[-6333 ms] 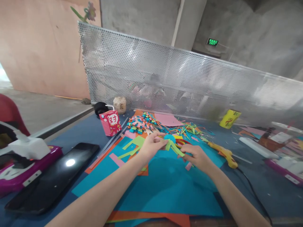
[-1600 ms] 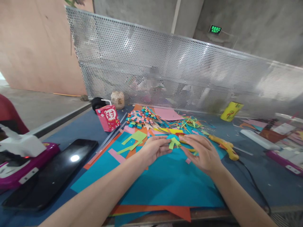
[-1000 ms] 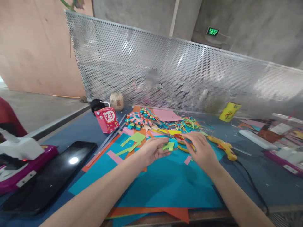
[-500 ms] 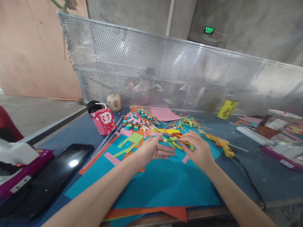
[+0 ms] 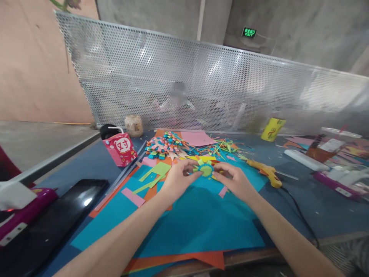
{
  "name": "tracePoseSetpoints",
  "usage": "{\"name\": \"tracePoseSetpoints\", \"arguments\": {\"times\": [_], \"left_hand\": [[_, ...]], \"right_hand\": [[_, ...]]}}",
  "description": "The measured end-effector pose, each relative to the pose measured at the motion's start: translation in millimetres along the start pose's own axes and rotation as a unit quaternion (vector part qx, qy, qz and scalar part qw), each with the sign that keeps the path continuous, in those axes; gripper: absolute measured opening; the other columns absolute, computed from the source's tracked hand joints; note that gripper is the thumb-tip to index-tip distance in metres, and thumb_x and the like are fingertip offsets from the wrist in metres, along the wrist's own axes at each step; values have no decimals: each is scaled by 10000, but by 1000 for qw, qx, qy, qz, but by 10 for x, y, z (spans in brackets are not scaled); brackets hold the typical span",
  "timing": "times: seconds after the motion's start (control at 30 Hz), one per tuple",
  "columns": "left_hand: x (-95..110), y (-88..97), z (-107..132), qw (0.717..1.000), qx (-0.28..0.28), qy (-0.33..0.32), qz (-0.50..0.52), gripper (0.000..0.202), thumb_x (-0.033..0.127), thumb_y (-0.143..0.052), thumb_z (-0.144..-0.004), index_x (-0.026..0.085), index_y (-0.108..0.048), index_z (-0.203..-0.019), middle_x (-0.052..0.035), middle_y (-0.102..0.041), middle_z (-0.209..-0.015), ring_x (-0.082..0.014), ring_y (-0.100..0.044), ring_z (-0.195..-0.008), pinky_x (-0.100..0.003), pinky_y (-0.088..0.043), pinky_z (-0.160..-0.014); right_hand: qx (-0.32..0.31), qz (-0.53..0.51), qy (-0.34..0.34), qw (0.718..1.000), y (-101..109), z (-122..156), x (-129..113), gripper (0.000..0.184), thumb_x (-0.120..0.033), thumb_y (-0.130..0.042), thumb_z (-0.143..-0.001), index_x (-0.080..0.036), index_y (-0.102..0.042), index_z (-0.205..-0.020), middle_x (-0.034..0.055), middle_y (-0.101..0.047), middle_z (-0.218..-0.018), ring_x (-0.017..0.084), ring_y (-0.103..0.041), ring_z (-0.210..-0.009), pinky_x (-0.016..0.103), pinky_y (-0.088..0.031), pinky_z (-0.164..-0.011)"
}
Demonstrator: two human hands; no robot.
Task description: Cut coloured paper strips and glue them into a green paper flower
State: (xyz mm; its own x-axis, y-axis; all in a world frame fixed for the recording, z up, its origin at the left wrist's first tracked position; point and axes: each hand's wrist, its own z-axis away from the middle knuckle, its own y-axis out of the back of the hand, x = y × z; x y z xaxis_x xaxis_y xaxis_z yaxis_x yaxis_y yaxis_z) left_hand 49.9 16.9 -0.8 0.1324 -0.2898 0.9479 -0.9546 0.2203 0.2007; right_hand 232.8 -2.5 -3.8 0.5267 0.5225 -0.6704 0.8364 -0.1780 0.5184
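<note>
Your left hand [image 5: 178, 177] and right hand [image 5: 235, 180] pinch the paper rosette [image 5: 206, 170] by opposite edges, over the blue sheet [image 5: 204, 227], probably leaving its face unobstructed.

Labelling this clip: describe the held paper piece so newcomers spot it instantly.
Find the big blue sheet; over its far part, the left hand and right hand hold a small paper disc. Its green centre ringed in blue sets it apart from the flat green cut-out to the left.
</note>
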Motion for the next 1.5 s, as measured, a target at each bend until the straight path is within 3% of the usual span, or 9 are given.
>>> {"name": "tracePoseSetpoints", "arguments": {"times": [0.17,0.33,0.57,0.77,1.27,1.5], "left_hand": [[-35,7,-2,999,-42,-5,2,329,276,-673,-619,173,-590,-921,-8,-626,-688,-123,-563,-618,-200,-391,-543],[-58,-5,1,998,-37,-30,-34,278,236,-677,-609,184,-604,-872,-30,-657,-814,-133,-590,-701,-208,-415,-610],[-51,1,-2,996,-41,-29,-71,265,233,-668,-620,182,-593,-868,-20,-650,-731,-137,-591,-673,-216,-429,-611],[-95,-3,-5,995,-42,-47,-83,262,265,-673,-618,194,-602,-859,-21,-644,-742,-146,-593,-697,-221,-431,-617],[-81,-6,-7,992,-54,-40,-107,268,266,-641,-644,174,-570,-886,-23,-645,-751,-148,-606,-703,-256,-465,-644],[-42,-2,3,993,-49,-26,-101,278,243,-645,-642,149,-563,-891,-24,-646,-711,-144,-601,-675,-247,-456,-616]], "right_hand": [[-4,19,16,1000,34,-5,0,174,-271,-494,-809,-222,-626,-913,65,-617,-963,182,-588,-881,286,-524,-648],[14,28,40,999,41,-3,33,103,-247,-552,-774,-210,-635,-822,62,-610,-914,173,-594,-859,285,-524,-660],[11,29,17,999,62,-10,13,103,-234,-544,-771,-196,-639,-776,62,-620,-890,169,-594,-841,277,-508,-651],[-36,34,-14,999,62,-7,39,155,-252,-504,-791,-193,-644,-758,69,-624,-931,174,-592,-844,294,-494,-649],[-32,-33,-40,998,72,-1,-33,139,-287,-534,-759,-193,-627,-716,75,-603,-922,191,-572,-870,308,-465,-672],[-20,-21,-15,999,69,-2,-19,61,-242,-604,-708,-196,-631,-737,64,-610,-910,183,-575,-857,305,-476,-673]]}}
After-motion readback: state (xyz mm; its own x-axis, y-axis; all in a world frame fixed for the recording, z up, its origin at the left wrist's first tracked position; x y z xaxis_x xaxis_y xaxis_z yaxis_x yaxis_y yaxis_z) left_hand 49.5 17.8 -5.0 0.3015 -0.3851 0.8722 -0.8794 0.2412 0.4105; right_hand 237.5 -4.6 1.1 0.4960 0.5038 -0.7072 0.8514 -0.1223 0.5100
